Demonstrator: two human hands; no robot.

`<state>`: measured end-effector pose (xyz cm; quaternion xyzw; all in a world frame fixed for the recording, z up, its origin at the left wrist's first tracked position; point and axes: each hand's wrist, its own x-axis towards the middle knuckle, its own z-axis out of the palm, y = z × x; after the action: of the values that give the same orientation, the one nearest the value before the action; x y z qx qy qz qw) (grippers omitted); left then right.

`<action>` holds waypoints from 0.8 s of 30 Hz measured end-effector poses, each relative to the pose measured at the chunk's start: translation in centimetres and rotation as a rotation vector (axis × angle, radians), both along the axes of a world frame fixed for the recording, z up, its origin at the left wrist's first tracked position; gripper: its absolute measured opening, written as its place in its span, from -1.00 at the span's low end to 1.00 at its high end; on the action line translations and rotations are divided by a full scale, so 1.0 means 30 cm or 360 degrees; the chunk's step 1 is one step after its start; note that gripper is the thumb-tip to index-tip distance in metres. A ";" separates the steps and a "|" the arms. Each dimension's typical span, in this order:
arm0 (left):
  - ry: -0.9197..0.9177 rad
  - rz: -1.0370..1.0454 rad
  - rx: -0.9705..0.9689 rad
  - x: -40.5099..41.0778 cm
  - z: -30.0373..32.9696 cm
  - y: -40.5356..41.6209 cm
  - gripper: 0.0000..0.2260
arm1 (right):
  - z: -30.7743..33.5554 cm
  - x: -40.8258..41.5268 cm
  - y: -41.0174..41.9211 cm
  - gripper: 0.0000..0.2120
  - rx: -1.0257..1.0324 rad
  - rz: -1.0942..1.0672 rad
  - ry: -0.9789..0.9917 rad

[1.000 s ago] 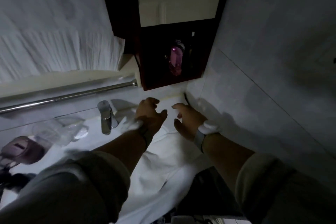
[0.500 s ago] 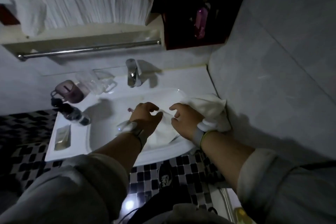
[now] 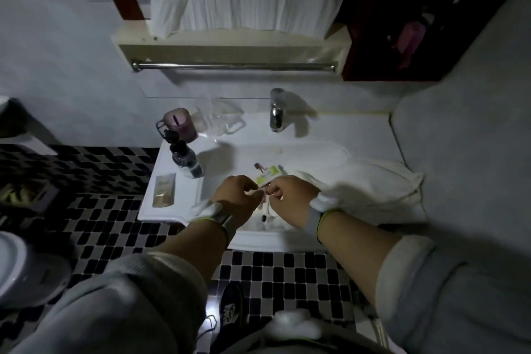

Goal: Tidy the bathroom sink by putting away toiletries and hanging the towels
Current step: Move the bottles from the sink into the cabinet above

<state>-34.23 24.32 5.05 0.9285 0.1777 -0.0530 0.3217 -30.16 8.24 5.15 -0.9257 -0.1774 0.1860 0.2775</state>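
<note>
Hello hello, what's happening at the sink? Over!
Left hand and right hand both pinching a small green-and-white toiletry tube over the white basin. Crumpled white towel on the right counter, unhung. Steel rail bare.

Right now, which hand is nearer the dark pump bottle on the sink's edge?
Left. The left hand is over the basin just right of the dark pump bottle, pinching a small tube. The right hand, pinching the same tube, lies farther right, beside the white towel.

The sink (image 3: 172, 207) is white. The towel (image 3: 373, 190) is white too. The floor (image 3: 287, 270) has black and white squares. The cup (image 3: 179, 123) is pink. The bottle (image 3: 186, 161) is dark.
</note>
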 end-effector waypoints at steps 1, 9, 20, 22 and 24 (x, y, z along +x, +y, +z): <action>0.0031 0.0002 -0.0023 -0.010 -0.005 0.055 -0.78 | -0.015 0.001 0.059 -0.76 -0.0025 0.0005 0.0018; 0.0207 -0.0024 0.0032 -0.084 -0.071 0.453 -0.72 | -0.066 -0.011 0.434 -0.79 -0.0159 0.0128 0.0139; 0.0330 0.0202 -0.0031 -0.050 -0.191 0.784 -0.71 | -0.135 0.054 0.710 -0.83 -0.0250 0.0015 0.0307; 0.0384 0.0246 -0.0013 -0.049 -0.222 0.804 -0.71 | -0.147 0.057 0.726 -0.80 -0.0268 -0.0048 0.0357; 0.0469 0.0257 -0.0003 -0.042 -0.245 0.815 -0.71 | -0.158 0.066 0.737 -0.76 -0.0267 -0.0125 0.0402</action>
<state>-35.49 48.77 -2.31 0.8931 0.2969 -0.1626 0.2963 -28.18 30.37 0.41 -0.9211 -0.0886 0.3041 0.2262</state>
